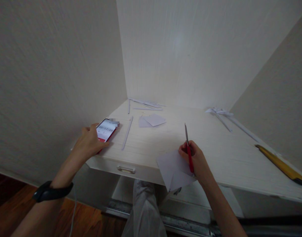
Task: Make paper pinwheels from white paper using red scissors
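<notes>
At the desk's left edge my left hand [91, 142] is wrapped round the lower end of a phone [106, 129] in a red case. Its lit screen shows a running-time display. A black band is on my left wrist. My right hand [194, 158] grips a pair of scissors [189, 157] with red handles, its grey blades together and pointing away from me. A creased white sheet of paper [172, 168] lies under my right hand and hangs over the front edge; whether my fingers also pinch it I cannot tell.
Two paper pieces [154, 120] lie mid-desk, a paper strip [127, 133] beside the phone, several strips [147, 104] at the back wall. Paper scraps [218, 113] sit back right. A yellow utility knife [281, 164] rests at the right wall. A drawer handle [126, 170] projects in front.
</notes>
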Motion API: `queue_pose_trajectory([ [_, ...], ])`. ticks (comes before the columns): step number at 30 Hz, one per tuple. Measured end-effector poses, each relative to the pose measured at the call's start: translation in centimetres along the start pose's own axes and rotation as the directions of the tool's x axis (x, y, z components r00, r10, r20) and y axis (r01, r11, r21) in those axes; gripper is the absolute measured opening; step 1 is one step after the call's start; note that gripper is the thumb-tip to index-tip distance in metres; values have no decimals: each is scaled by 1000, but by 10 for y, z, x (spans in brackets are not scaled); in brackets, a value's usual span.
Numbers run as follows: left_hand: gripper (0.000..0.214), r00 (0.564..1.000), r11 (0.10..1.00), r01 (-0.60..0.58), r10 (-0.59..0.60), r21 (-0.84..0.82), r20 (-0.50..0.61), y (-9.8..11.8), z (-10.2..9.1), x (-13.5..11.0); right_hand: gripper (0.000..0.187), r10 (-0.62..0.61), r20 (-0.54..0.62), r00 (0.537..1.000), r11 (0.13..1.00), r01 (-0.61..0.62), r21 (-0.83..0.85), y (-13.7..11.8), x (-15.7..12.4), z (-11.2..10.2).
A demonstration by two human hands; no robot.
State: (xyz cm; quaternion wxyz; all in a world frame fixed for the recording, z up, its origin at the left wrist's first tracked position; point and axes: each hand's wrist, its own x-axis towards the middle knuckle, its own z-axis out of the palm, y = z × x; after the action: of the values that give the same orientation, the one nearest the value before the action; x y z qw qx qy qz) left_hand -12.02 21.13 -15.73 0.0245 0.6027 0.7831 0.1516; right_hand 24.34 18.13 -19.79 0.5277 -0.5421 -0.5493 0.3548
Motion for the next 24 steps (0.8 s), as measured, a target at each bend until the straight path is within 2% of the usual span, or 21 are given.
queue_pose_trajectory([
  [24, 86, 999, 1000, 26, -25, -17, 21, 0, -7, -1, 22, 11, 11, 1000, 1000, -11, 2, 0, 0, 0],
])
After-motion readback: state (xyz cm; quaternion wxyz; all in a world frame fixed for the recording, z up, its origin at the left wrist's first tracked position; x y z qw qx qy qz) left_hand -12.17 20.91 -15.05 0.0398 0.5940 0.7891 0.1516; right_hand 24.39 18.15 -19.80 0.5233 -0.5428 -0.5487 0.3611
